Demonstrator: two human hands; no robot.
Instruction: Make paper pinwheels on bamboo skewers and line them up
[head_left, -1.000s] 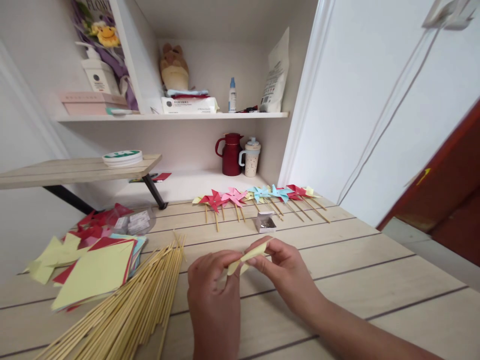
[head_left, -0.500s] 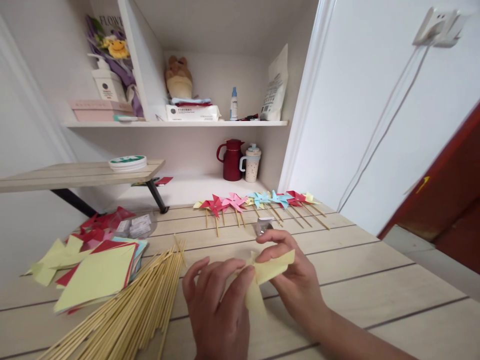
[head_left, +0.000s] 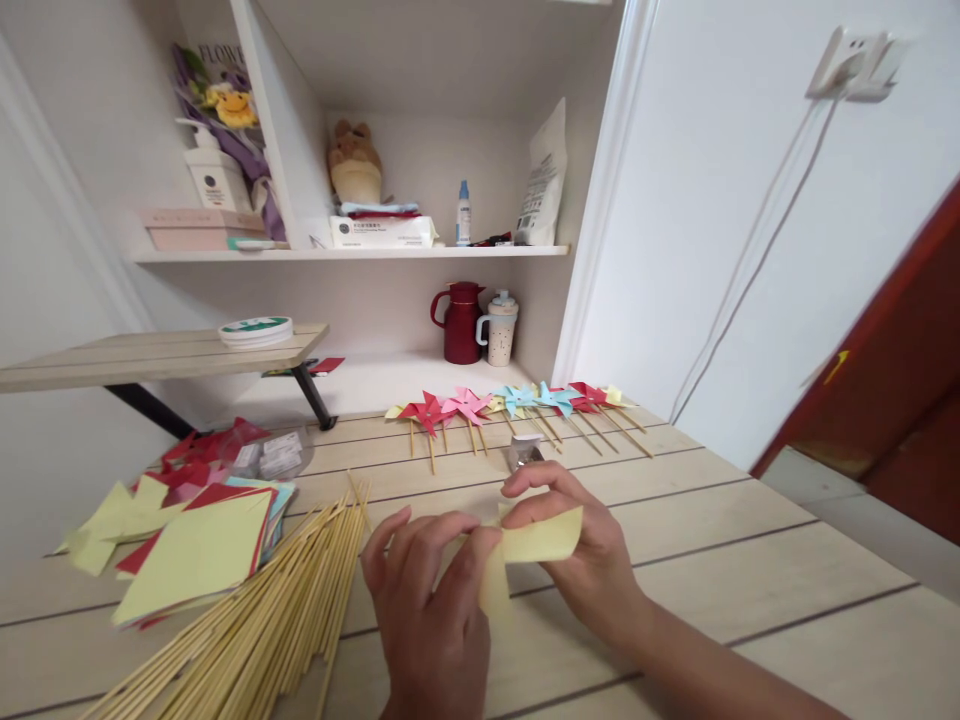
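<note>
Both grips are closed on one pale yellow square of paper [head_left: 536, 545], held just above the light wooden plank worktop [head_left: 750, 560].

The paper is pinched at its left part by the fingers of the left hand [head_left: 431, 600] and at its right part by the thumb and fingers of the right hand [head_left: 581, 550], one flap hanging down between them. A bundle of thin bamboo skewers [head_left: 270, 620] is seen just left of the left hand, with a stack of yellow, red and blue paper squares [head_left: 191, 545] beside it. A row of finished paper pinwheels on sticks [head_left: 510, 410] is laid further back, a small open box [head_left: 525, 452] lying between it and the hands.
</note>
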